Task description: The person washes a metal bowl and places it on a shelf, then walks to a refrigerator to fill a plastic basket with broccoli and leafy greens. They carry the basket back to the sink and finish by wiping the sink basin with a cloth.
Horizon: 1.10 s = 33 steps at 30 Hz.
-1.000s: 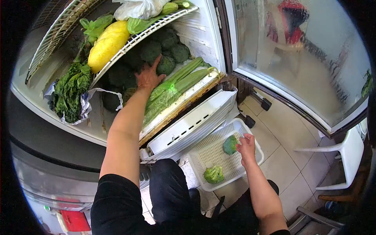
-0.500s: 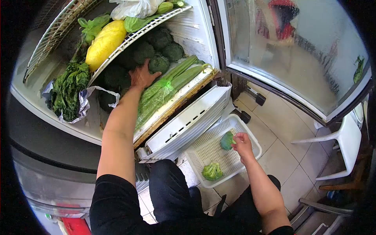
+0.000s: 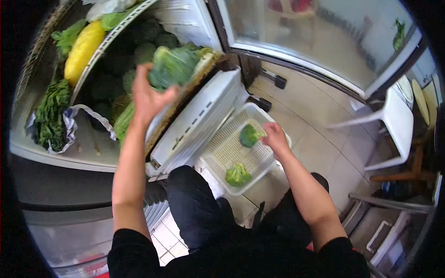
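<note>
The left hand (image 3: pixel 150 98) has its fingers and thumb spread around a blurred broccoli head (image 3: pixel 171 67), grasping it in the air at the fridge opening. The right hand (image 3: pixel 276 140) has its fingers bent at the stem side of a second broccoli head (image 3: pixel 249 135); I cannot tell whether they grip it or only touch it. That head lies in a white perforated basket (image 3: pixel 218 150), and nearer the person than the right fingers, in the same basket, sits a paler green floret (image 3: pixel 238 174). Between the two hands' fingers stand the worn front edge of the fridge floor and a slotted white panel (image 3: pixel 197 113), an obstacle between the fridge opening and the basket. Beyond the left fingers lie dark broccoli heads (image 3: pixel 147 52), partly covered by the curved edge of a white wire shelf (image 3: pixel 104 44). Left of these fingers are a yellow gourd (image 3: pixel 85 53) and, lower, wilted greens (image 3: pixel 52 111); beside the left wrist a celery bunch (image 3: pixel 123 123) shows, largely hidden. Beyond the right fingers hangs the open glass door (image 3: pixel 320 51), and well to their right stands a white chair (image 3: pixel 396 123).
</note>
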### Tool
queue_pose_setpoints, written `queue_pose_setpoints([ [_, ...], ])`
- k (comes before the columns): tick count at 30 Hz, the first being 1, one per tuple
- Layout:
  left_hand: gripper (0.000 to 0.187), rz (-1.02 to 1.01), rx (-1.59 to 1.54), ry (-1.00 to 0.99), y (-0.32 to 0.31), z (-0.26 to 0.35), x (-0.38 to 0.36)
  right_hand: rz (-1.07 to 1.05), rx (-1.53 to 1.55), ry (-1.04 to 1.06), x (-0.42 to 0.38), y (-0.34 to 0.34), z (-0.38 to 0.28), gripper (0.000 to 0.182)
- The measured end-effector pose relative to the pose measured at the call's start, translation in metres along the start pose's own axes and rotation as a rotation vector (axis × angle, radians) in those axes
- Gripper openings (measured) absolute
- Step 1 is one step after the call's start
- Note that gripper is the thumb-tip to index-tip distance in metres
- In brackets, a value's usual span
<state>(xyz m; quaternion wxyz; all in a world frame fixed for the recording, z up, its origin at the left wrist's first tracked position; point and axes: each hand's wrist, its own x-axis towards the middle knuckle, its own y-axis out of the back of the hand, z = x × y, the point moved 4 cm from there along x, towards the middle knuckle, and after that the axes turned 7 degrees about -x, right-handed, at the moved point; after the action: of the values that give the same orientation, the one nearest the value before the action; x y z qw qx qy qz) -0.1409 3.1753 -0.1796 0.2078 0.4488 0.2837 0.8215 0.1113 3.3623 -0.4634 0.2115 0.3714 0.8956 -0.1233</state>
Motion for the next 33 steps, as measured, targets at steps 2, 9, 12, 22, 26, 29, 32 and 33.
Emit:
queue_pose_setpoints([
  [2, 0.071, -0.306, -0.098, 0.094, -0.051, 0.023, -0.048, 0.079, 0.049, -0.025, 0.005, 0.005, 0.003, 0.027],
  [9, 0.059, -1.115, 0.159, 0.111, -0.191, 0.031, -0.188, 0.192, 0.102, -0.063, 0.01, 0.033, 0.006, 0.035],
  [12, 0.05, -0.536, -0.016, 0.013, -0.134, 0.045, -0.115, 0.136, 0.124, -0.053, 0.012, 0.035, 0.011, 0.034],
  [22, 0.13, -0.3, 0.62, 0.662, -0.015, -0.169, 0.075, 0.057, -0.006, -0.032, 0.015, 0.022, 0.02, 0.031],
  [26, 0.124, -0.268, 0.67, 0.709, -0.009, -0.148, 0.066, 0.052, -0.037, -0.056, 0.004, 0.013, 0.011, 0.032],
  [29, 0.119, -0.182, 0.652, 0.658, 0.004, -0.144, 0.06, 0.023, -0.072, -0.061, 0.006, 0.011, 0.008, 0.031],
  [32, 0.114, -0.004, 0.561, 0.584, 0.029, -0.164, 0.045, 0.009, -0.062, -0.066, 0.004, 0.011, 0.011, 0.029],
  [33, 0.11, 0.144, 0.498, 0.515, 0.041, -0.172, 0.044, 0.013, -0.054, -0.056, 0.004, 0.012, 0.01, 0.029],
])
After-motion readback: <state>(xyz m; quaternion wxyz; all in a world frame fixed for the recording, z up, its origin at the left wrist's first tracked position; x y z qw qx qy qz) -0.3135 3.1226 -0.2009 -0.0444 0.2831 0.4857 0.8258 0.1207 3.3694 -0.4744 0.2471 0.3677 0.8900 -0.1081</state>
